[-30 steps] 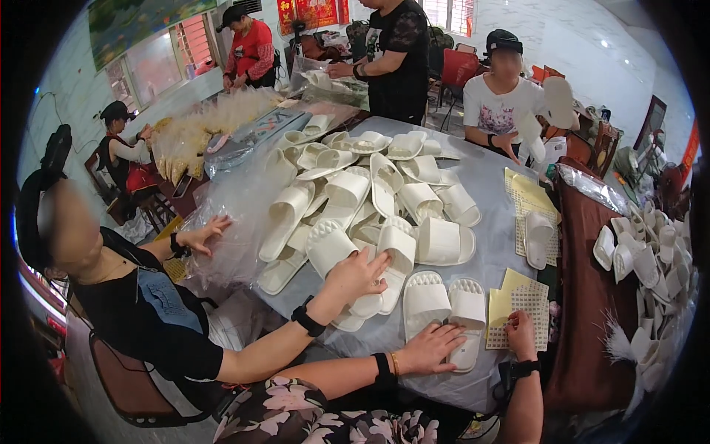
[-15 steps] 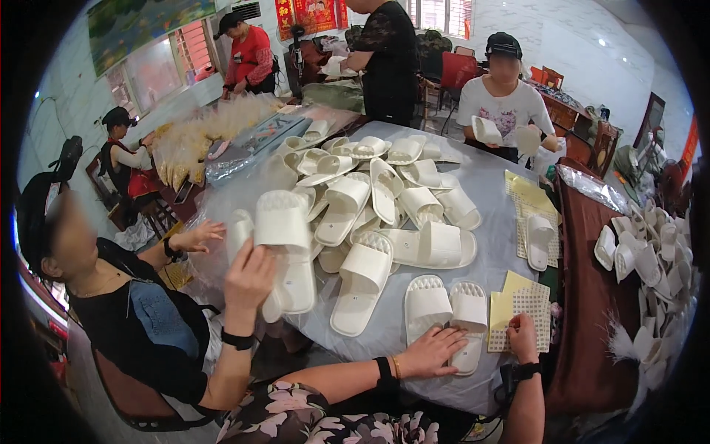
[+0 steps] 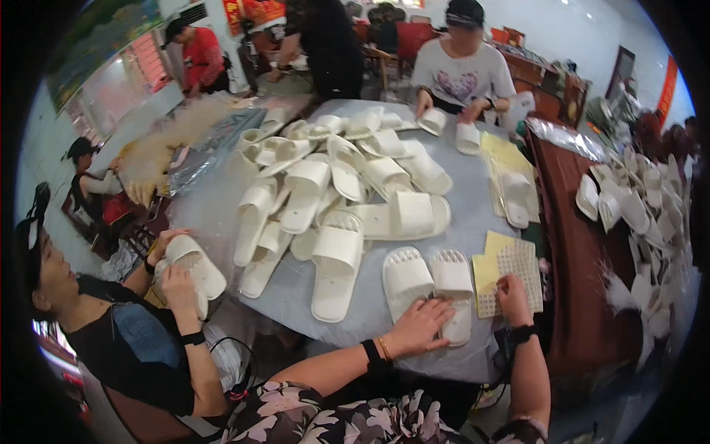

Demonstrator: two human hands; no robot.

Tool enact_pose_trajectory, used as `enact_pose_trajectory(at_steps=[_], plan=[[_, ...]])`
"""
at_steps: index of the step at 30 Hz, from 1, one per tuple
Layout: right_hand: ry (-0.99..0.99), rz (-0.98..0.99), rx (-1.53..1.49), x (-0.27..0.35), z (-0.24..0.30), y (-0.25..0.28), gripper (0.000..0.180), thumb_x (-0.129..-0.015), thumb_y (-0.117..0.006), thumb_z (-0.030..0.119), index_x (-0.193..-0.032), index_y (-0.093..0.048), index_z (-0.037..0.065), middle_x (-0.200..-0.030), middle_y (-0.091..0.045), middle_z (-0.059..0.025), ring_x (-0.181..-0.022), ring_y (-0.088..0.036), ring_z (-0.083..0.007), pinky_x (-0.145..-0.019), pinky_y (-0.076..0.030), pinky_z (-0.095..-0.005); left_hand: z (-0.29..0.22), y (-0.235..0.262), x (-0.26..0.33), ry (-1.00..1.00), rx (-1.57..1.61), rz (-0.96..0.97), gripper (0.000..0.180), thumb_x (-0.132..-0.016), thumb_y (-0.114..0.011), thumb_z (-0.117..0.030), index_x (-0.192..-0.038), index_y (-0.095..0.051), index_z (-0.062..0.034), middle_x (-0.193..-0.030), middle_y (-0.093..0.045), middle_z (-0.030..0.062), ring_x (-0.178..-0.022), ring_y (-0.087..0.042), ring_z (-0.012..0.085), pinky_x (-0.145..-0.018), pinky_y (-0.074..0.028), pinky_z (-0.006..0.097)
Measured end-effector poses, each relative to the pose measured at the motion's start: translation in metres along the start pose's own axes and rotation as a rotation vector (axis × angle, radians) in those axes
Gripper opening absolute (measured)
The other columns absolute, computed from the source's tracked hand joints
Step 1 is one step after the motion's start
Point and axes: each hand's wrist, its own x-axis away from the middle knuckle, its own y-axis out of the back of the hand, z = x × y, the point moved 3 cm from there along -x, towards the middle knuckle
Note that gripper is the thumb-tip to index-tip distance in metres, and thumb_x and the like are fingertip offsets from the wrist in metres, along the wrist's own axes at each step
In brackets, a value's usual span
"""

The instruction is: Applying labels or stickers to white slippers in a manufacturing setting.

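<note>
My open left hand (image 3: pixel 420 325) rests on a white foam slipper (image 3: pixel 452 292) lying lengthwise away from me, while my right hand (image 3: pixel 512 292) pinches a yellow studded sheet (image 3: pixel 510 270).

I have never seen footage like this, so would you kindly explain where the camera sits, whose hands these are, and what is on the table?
There is no machine here. The single view comes from a wide fisheye camera worn on a person's head, looking down, so edges curve. The two forearms entering from the bottom are the wearer's own. Their left hand rests on a pair of white slippers at the near edge of the grey table. Their right hand touches a sheet of small white studs lying on yellow sheets. A pile of white slippers covers the middle. On the left, a seated co-worker holds a slipper in both hands; another person opposite handles slippers too.
</note>
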Motion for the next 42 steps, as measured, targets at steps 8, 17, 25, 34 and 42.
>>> enact_pose_trajectory(at_steps=[8,17,25,34,42], plan=[[-0.103,0.003,-0.239,0.003,-0.009,0.008,0.027,-0.075,-0.065,0.011,-0.098,-0.059,-0.002,-0.092,-0.060,-0.0150,-0.083,-0.058,-0.0295,-0.075,-0.048,-0.0378,0.001,-0.001,-0.005,0.018,0.034,0.015,0.067,-0.081,-0.065,-0.046,-0.133,-0.049,-0.0069,-0.141,-0.046,0.0146,-0.131,-0.041,0.0306,-0.107,-0.028,0.048],[-0.480,0.607,-0.974,0.069,0.079,0.010,0.016,-0.089,-0.063,0.012,-0.103,-0.059,0.006,-0.071,-0.050,0.0059,-0.053,-0.039,-0.0015,-0.045,-0.026,-0.0184,0.000,0.001,-0.005,-0.016,0.013,-0.051,0.066,-0.083,-0.065,-0.047,-0.133,-0.048,-0.0080,-0.142,-0.045,0.0122,-0.132,-0.039,0.0291,-0.108,-0.028,0.047],[-0.618,0.689,-0.967,0.079,0.092,-0.013,0.020,-0.090,-0.063,0.016,-0.106,-0.059,0.005,-0.071,-0.050,0.0044,-0.052,-0.040,-0.0028,-0.043,-0.027,-0.0179,0.000,0.003,-0.003,-0.012,0.008,-0.047,0.066,-0.082,-0.066,-0.046,-0.133,-0.047,-0.0081,-0.142,-0.044,0.0120,-0.131,-0.040,0.0280,-0.107,-0.029,0.045],[-0.612,0.671,-0.857,0.078,0.100,-0.012,0.023,-0.092,-0.060,0.015,-0.112,-0.056,0.004,-0.070,-0.046,0.0070,-0.052,-0.037,-0.0008,-0.043,-0.025,-0.0175,0.000,0.003,-0.002,-0.018,0.035,-0.082,0.065,-0.081,-0.068,-0.044,-0.132,-0.048,-0.0086,-0.140,-0.045,0.0119,-0.130,-0.041,0.0282,-0.107,-0.029,0.045],[-0.600,0.642,-0.827,0.080,0.100,-0.013,0.025,-0.092,-0.060,0.015,-0.114,-0.056,0.003,-0.070,-0.046,0.0069,-0.052,-0.038,-0.0010,-0.044,-0.026,-0.0170,0.004,0.007,0.003,-0.153,0.189,-0.185,0.044,-0.071,-0.077,-0.022,-0.112,-0.061,-0.0153,-0.117,-0.057,0.0079,-0.116,-0.052,0.0269,-0.099,-0.037,0.042]])
